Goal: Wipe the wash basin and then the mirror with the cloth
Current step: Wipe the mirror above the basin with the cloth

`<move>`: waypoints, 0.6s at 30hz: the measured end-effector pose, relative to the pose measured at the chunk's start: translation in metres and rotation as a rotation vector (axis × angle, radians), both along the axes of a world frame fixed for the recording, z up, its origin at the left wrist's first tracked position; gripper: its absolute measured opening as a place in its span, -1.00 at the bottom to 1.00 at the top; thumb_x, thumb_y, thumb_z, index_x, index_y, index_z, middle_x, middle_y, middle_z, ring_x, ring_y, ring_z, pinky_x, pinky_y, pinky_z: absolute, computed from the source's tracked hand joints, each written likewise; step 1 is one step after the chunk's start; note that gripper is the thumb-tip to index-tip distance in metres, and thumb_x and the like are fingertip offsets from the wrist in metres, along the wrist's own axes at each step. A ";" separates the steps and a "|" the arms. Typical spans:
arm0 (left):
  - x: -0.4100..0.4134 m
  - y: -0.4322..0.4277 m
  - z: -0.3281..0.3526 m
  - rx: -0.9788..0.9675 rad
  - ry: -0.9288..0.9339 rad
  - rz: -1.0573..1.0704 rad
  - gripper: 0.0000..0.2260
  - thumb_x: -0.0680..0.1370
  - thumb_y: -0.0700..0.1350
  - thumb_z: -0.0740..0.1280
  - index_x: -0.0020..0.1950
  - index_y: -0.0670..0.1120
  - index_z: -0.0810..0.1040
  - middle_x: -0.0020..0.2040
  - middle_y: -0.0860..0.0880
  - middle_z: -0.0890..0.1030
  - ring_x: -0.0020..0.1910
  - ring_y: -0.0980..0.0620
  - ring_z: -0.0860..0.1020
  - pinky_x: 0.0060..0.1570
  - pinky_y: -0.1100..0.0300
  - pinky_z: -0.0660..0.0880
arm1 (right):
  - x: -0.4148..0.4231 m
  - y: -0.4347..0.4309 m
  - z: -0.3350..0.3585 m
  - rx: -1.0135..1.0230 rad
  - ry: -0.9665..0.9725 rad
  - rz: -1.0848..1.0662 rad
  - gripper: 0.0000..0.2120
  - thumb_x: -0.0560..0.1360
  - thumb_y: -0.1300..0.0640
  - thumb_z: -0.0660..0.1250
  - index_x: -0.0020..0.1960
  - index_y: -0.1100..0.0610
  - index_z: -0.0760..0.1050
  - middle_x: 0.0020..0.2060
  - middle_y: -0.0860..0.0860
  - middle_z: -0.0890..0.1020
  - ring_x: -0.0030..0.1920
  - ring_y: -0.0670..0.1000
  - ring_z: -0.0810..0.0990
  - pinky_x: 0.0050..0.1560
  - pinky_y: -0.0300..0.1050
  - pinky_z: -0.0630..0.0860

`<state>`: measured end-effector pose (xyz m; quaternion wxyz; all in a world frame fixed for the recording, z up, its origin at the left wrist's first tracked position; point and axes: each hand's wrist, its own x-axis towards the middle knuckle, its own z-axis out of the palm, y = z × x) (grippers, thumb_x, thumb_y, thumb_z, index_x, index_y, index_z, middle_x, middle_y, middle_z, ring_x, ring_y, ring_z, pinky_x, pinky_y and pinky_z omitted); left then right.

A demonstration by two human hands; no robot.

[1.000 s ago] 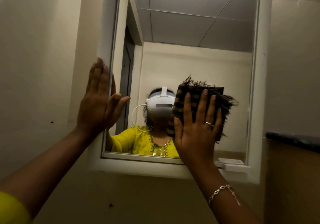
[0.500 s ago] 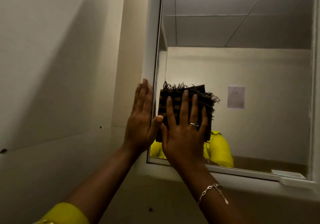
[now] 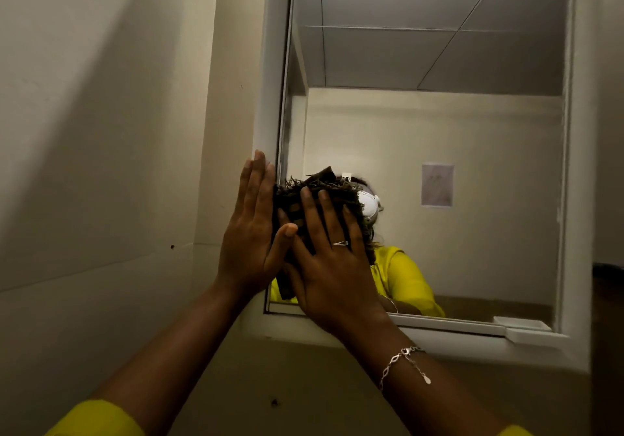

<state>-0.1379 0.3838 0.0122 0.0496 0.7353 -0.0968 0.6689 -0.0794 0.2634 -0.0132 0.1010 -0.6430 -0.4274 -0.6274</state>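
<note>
Right hand (image 3: pixel 332 267) presses the cloth (image 3: pixel 320 187) flat-fingered at the mirror's (image 3: pixel 439 131) lower-left corner; left hand (image 3: pixel 251 229) lies flat at its left edge. Overlap strokes evenly.

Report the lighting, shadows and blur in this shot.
Head view: dim, warm light; a broad diagonal shadow crosses the left wall; no glare on the mirror; the cloth looks fairly sharp; the wide-angle lens slants the mirror's frame.
</note>
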 end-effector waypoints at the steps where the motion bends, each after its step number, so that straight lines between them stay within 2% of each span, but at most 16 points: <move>1: 0.000 0.000 0.000 0.007 0.001 0.017 -0.28 0.57 0.26 -0.14 0.45 -0.32 0.04 0.49 -0.27 0.01 0.49 -0.16 -0.04 0.44 0.31 -0.07 | 0.002 -0.004 0.000 -0.009 -0.002 0.000 -0.47 0.56 -0.08 0.06 0.48 0.05 0.16 0.48 0.17 0.19 0.49 0.16 0.04 0.44 0.13 0.03; 6: 0.003 0.000 -0.001 0.016 -0.009 0.104 -0.29 0.57 0.25 -0.13 0.45 -0.32 0.03 0.49 -0.30 0.02 0.49 -0.19 -0.04 0.45 0.29 -0.12 | 0.016 -0.036 0.001 -0.040 -0.025 -0.067 -0.47 0.55 -0.10 0.06 0.48 0.03 0.16 0.48 0.18 0.17 0.49 0.16 0.04 0.44 0.13 0.03; 10: 0.008 0.007 -0.003 0.051 -0.026 0.251 -0.30 0.51 0.11 0.15 0.46 -0.32 0.03 0.49 -0.32 0.00 0.49 -0.22 -0.04 0.47 0.16 -0.11 | 0.031 -0.069 0.001 -0.021 -0.018 -0.091 -0.48 0.56 -0.09 0.04 0.48 0.03 0.15 0.48 0.18 0.15 0.48 0.18 0.05 0.44 0.14 0.04; 12: 0.008 0.007 -0.006 0.070 -0.029 0.309 -0.28 0.48 0.06 0.21 0.46 -0.32 0.02 0.49 -0.33 0.00 0.49 -0.24 -0.04 0.48 0.09 -0.11 | 0.040 -0.088 0.000 -0.008 -0.007 -0.110 -0.48 0.57 -0.09 0.02 0.49 0.02 0.10 0.48 0.17 0.10 0.49 0.18 0.04 0.45 0.13 0.02; 15: 0.006 0.003 -0.011 0.107 -0.052 0.381 -0.28 0.49 0.08 0.19 0.46 -0.34 0.02 0.47 -0.36 0.02 0.49 -0.24 -0.06 0.48 0.03 -0.11 | 0.053 -0.118 -0.002 0.011 0.021 -0.150 -0.49 0.59 -0.10 -0.05 0.50 0.02 0.01 0.49 0.16 0.07 0.50 0.17 0.02 0.47 0.13 0.00; 18: 0.005 -0.003 -0.018 0.116 -0.068 0.375 -0.31 0.56 0.18 0.03 0.45 -0.33 0.03 0.46 -0.37 0.03 0.49 -0.16 -0.12 0.48 0.07 -0.15 | 0.066 -0.145 -0.003 0.038 0.052 -0.187 -0.47 0.58 -0.09 0.00 0.50 0.03 0.05 0.49 0.19 0.11 0.50 0.18 0.02 0.47 0.11 -0.04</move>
